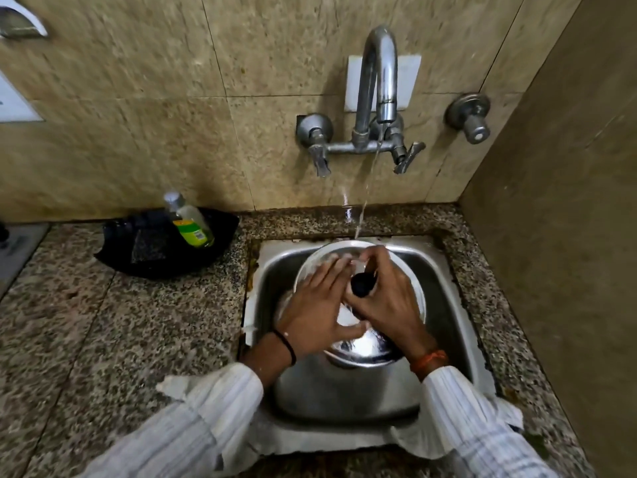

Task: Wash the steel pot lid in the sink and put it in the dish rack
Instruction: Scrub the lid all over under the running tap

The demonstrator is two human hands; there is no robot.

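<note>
The round steel pot lid (412, 291) is held over the steel sink (448, 305), tilted toward me, with water from the tap (379, 81) falling on its far rim. My right hand (386, 298) is closed around the lid's black knob (362, 283). My left hand (317, 305) lies flat on the lid's top face, fingers spread and wet, thumb near the lower rim. Below the lid, something steel and round (365, 353) sits in the basin, partly hidden. No dish rack is in view.
A black tray (138, 250) on the granite counter (103, 339) left of the sink holds a bottle of green dish liquid (193, 222). Tap handles (408, 157) stick out above the sink. A tiled wall (568, 236) closes off the right side.
</note>
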